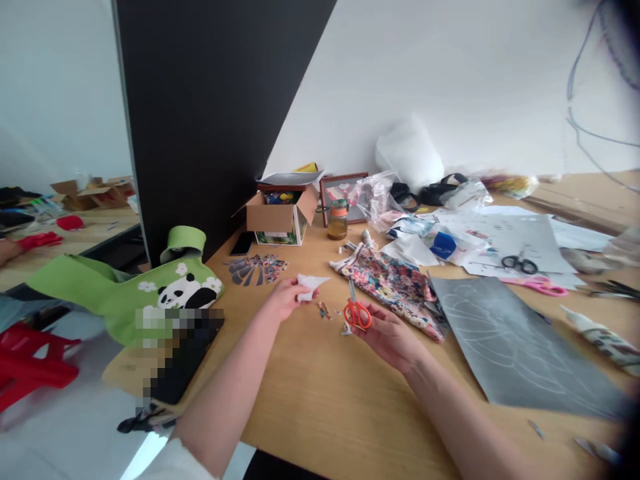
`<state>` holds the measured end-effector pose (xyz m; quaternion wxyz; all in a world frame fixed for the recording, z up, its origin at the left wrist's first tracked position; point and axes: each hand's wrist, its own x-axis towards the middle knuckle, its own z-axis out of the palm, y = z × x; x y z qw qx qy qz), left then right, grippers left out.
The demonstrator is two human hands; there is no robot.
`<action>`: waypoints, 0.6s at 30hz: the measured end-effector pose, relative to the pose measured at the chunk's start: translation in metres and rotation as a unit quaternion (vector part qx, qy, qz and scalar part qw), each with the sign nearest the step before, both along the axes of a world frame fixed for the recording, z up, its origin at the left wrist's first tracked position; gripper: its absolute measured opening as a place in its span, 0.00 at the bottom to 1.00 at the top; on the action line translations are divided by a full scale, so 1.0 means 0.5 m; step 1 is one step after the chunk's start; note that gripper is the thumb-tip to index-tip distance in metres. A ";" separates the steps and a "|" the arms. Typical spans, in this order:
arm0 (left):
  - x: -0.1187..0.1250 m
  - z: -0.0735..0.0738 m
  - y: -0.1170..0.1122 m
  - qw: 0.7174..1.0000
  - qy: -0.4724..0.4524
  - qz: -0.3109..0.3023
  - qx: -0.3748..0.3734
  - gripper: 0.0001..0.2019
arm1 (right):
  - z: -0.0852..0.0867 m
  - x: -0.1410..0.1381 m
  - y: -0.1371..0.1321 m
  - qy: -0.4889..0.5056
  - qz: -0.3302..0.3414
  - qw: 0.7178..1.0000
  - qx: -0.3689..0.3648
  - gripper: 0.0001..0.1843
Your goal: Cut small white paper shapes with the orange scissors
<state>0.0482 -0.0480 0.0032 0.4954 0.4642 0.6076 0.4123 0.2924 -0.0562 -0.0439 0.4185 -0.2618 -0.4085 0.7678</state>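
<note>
My left hand (pixel 286 298) pinches a small white piece of paper or fabric (pixel 311 285) just above the wooden table (pixel 320 400). My right hand (pixel 385 331) grips small orange-handled scissors (pixel 355 308), blades pointing away from me. Tiny cut scraps (pixel 325 311) lie on the table between the two hands. A floral fabric piece (pixel 395 283) lies just beyond the right hand. Several cut petal-like pieces (pixel 256 269) are fanned out on the table beyond the left hand.
A large grey sheet with drawn lines (pixel 515 347) lies to the right. A green panda bag (pixel 165 293) sits at the left edge. A cardboard box (pixel 280 217), jar (pixel 338 220), black scissors (pixel 520 264), pink scissors (pixel 537 287) and papers crowd the back.
</note>
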 end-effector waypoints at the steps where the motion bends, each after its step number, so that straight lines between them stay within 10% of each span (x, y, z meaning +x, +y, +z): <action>1: 0.018 -0.008 -0.011 0.992 -0.124 0.025 0.003 0.11 | 0.000 -0.001 -0.001 -0.004 0.003 1.000 0.005 0.23; 6: 0.083 -0.041 -0.043 0.918 -0.388 0.082 -0.006 0.13 | 0.001 -0.003 -0.002 -0.025 0.007 0.999 0.018 0.22; 18: 0.093 -0.051 -0.049 0.914 -0.386 0.118 -0.051 0.13 | -0.013 0.007 0.004 0.037 0.012 0.997 -0.064 0.19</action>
